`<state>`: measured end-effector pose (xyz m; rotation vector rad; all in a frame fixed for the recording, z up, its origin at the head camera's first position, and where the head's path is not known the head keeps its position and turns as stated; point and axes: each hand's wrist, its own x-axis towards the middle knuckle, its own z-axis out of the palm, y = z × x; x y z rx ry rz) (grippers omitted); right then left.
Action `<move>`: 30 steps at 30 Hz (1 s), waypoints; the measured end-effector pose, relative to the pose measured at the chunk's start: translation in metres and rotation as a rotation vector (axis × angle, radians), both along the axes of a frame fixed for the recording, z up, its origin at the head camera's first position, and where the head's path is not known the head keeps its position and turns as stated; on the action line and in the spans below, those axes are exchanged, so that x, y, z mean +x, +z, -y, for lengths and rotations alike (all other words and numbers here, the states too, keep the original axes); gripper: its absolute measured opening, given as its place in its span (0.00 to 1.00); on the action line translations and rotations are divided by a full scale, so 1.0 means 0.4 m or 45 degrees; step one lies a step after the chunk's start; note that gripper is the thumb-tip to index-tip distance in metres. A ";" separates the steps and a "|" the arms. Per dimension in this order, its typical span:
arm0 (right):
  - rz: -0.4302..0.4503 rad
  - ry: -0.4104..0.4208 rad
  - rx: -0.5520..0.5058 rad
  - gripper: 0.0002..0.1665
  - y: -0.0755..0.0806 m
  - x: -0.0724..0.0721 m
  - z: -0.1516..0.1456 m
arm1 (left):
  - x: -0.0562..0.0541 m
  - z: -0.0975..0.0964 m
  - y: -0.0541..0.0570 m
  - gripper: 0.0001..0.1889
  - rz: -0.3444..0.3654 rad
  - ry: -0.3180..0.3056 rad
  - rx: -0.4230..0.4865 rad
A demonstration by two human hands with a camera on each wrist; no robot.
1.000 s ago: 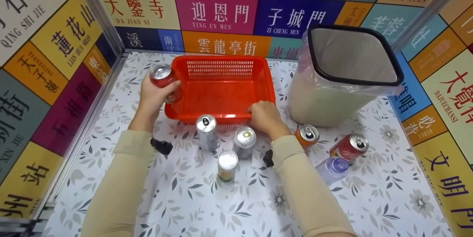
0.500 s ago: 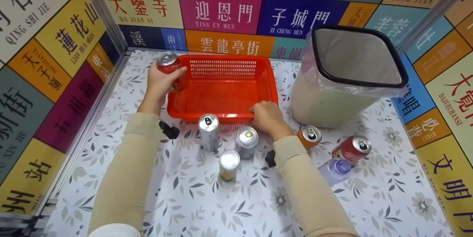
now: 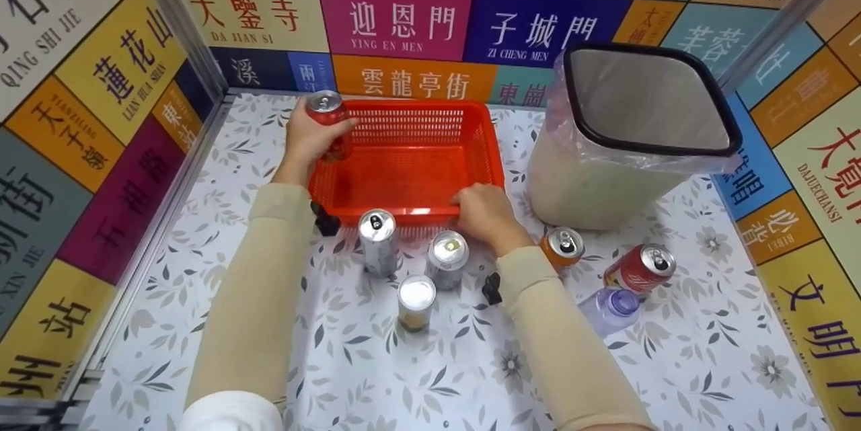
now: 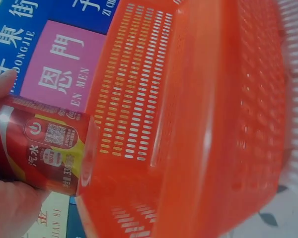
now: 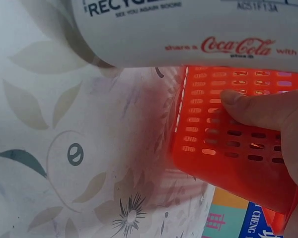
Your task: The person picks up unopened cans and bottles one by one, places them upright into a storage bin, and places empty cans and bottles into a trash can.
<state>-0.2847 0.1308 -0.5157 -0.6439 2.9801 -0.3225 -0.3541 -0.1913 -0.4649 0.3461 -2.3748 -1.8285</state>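
My left hand (image 3: 306, 142) grips a red soda can (image 3: 327, 110) upright at the left end of the red plastic basket (image 3: 403, 211). In the left wrist view, the can's (image 4: 44, 144) printed side and lower end show, with the slotted basket wall beside it. My right hand (image 3: 490, 216) holds the basket's near rim at the right corner. Its thumb (image 5: 253, 110) presses on the slotted outer wall in the right wrist view; the other fingers are mostly hidden. Close in front of that hand is a white can with red Coca-Cola lettering (image 5: 198, 34).
Two silver cans (image 3: 378, 246) and a white-topped can (image 3: 416, 306) stand before the basket. To the right are an orange can (image 3: 562, 249), another red can (image 3: 639, 268) and a purple-capped bottle (image 3: 611, 310). A lined bin (image 3: 599, 182) stands behind them. Printed panels enclose the table.
My left hand has carried the red can right and slightly away from me, from beside the basket's left rim to over that end. My right hand has stayed on the near rim.
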 end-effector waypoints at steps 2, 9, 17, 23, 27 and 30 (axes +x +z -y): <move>-0.002 0.003 0.003 0.09 0.001 0.000 0.004 | -0.004 -0.004 -0.007 0.46 0.034 0.021 0.013; -0.028 0.049 0.018 0.07 -0.002 0.002 0.016 | -0.013 -0.006 -0.047 0.46 0.047 0.103 0.012; -0.027 0.024 0.033 0.10 -0.001 -0.002 0.010 | -0.040 -0.032 -0.076 0.46 0.014 0.129 -0.036; -0.007 0.018 0.023 0.11 -0.003 -0.001 0.007 | -0.053 -0.042 -0.101 0.47 0.032 0.070 -0.082; -0.005 0.010 0.013 0.11 -0.003 0.000 0.003 | -0.054 -0.047 -0.116 0.45 0.036 0.018 -0.132; 0.000 -0.009 0.008 0.11 -0.005 0.002 -0.004 | -0.056 -0.055 -0.124 0.44 0.029 -0.033 -0.209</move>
